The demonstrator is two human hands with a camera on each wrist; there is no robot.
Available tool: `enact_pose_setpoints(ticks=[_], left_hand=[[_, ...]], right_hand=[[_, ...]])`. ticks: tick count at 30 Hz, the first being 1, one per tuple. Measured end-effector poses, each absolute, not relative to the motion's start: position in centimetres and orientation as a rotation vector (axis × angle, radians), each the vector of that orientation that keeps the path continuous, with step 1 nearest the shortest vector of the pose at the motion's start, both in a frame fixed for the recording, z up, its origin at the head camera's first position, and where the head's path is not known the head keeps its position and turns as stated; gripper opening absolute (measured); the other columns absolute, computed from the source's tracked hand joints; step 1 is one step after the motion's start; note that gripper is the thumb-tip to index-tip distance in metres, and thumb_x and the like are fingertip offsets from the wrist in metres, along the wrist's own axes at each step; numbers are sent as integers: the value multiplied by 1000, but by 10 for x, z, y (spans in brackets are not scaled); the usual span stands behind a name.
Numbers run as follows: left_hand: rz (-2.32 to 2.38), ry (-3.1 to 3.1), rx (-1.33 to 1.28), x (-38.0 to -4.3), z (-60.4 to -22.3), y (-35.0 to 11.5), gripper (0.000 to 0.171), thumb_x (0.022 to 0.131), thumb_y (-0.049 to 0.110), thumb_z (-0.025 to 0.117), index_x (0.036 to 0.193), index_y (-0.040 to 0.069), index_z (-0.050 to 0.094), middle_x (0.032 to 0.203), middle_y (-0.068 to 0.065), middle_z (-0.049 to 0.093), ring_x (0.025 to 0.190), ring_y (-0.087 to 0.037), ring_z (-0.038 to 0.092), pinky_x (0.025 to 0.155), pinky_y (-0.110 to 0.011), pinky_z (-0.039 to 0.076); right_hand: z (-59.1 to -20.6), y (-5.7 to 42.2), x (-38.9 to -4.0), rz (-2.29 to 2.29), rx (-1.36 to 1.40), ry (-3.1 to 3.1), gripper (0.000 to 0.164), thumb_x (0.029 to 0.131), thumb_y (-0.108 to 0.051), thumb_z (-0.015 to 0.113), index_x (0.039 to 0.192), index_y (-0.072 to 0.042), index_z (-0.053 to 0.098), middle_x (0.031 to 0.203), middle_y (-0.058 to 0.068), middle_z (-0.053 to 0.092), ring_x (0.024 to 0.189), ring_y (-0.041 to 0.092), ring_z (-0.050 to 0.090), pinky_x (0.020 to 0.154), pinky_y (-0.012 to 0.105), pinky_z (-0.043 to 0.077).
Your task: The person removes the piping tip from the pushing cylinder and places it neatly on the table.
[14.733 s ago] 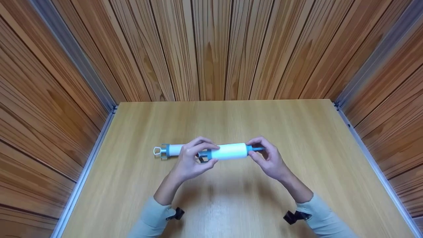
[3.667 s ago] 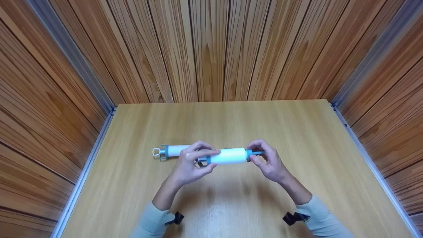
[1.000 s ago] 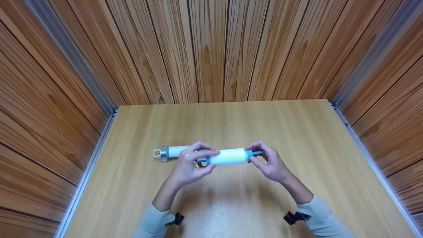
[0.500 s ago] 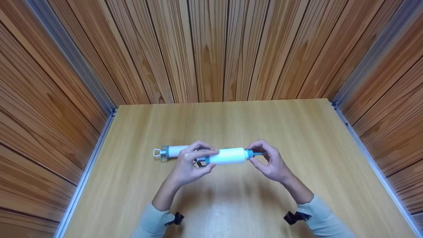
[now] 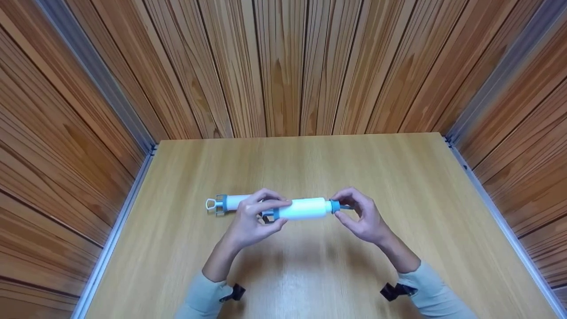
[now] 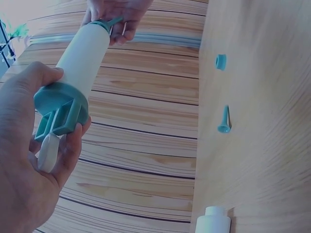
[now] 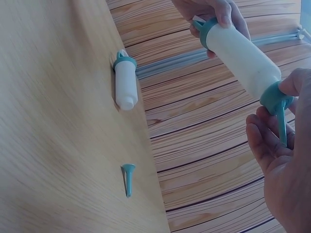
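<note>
A large white plastic syringe [image 5: 303, 208] with a blue-green finger flange is held level above the table. My left hand [image 5: 257, 218] grips its flange end, thumb and fingers on opposite sides; a white plunger handle [image 6: 48, 153] sticks out there in the left wrist view. With thumb and fingertips my right hand [image 5: 364, 218] pinches the blue-green cap [image 5: 335, 206] at the other end. A thin nozzle [image 7: 281, 124] points out of that cap. Between barrel and cap a short white neck shows in the head view.
A second white syringe [image 5: 237, 202] lies on the wooden table [image 5: 292, 168], partly behind my left hand. A loose blue-green nozzle [image 6: 225, 120] and a small ring cap [image 6: 221, 62] rest on the table. Wood-panelled walls [image 5: 283, 66] enclose it.
The barrel has shifted slightly left with my left hand while the cap stays in my right fingers. More white neck now shows between them than half a second ago.
</note>
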State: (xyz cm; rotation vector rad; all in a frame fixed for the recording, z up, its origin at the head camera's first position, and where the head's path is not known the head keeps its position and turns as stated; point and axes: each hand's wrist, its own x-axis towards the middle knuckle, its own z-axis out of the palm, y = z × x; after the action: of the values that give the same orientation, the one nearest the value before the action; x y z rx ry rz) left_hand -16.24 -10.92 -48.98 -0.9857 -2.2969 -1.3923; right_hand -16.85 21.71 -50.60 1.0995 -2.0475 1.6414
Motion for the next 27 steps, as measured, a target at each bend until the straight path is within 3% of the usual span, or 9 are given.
enact_pose_setpoints(ticks=[19, 27], left_hand=[[-1364, -2258, -982, -168, -492, -134, 35, 91, 5, 92, 123, 16, 87, 125, -10, 79, 113, -28, 79, 95, -31, 68], [-1374, -2220, -981, -170, -495, -150, 36, 88, 0, 92, 121, 14, 88, 123, -12, 79, 109, -20, 77, 89, -26, 66]], right_hand=[[-506, 219, -167, 1654, 1098, -2047, 37, 89, 26, 67, 123, 12, 65, 110, 17, 70, 107, 4, 71, 101, 18, 62], [-509, 219, -168, 1649, 1108, -2042, 38, 88, 26, 67, 123, 12, 65, 109, 18, 70, 106, 4, 71, 100, 18, 63]])
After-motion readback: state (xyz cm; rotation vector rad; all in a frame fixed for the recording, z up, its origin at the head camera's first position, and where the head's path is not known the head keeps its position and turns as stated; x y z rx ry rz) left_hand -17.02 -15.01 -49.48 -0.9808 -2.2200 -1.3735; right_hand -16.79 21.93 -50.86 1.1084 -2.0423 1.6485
